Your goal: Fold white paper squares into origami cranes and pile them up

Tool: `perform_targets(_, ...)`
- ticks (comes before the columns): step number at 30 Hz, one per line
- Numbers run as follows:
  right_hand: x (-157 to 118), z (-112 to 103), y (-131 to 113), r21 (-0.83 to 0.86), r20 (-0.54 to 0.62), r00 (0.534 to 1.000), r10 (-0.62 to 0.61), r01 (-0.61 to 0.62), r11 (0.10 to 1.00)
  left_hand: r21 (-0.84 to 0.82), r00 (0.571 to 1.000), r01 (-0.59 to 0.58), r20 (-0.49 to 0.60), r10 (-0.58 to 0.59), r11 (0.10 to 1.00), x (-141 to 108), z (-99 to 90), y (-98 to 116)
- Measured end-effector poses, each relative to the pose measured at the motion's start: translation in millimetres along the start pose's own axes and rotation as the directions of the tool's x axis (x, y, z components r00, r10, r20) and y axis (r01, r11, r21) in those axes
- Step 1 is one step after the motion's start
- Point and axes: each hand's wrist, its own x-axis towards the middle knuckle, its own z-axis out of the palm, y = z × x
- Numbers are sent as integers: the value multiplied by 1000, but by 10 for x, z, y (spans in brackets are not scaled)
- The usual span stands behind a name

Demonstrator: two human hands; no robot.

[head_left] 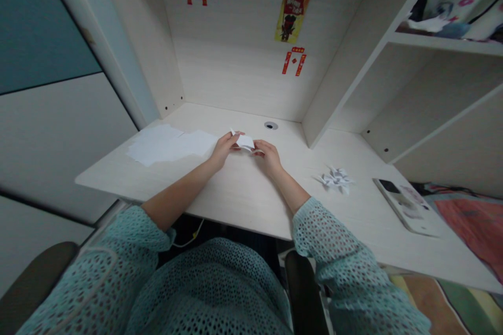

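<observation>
Between my two hands is a small piece of folded white paper, held just above the desk. The fingers of my left hand pinch its left side, where a pointed tip sticks up. On the other side, my right hand grips the right edge between thumb and fingers. Loose sheets of white paper lie spread on the desk, left of my left hand. A small heap of folded paper pieces with pointed ends rests to the right of my right hand.
The pale desk has a round cable hole near its back panel. A flat white device lies at the right, beside a red cloth. An upright divider rises behind the paper heap. A chair armrest is below the desk edge.
</observation>
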Motion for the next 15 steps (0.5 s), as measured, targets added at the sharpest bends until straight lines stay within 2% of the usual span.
perform_targets(5,1,14,37,-107,48,995,-92,97,989,-27,1000,27,11,-26,999,8,-13,-6)
perform_targets(9,-46,31,38,-350,-65,975,-213,178,920,-14,999,37,36,-37,999,-1,12,-7)
perform_targets(12,-103,12,-24,-575,-81,901,-427,307,759,-19,995,66,78,-64,998,-24,41,-6)
perform_targets(15,-135,-34,-104,-695,112,797,-594,490,526,-53,986,103,135,-95,993,-46,61,-9)
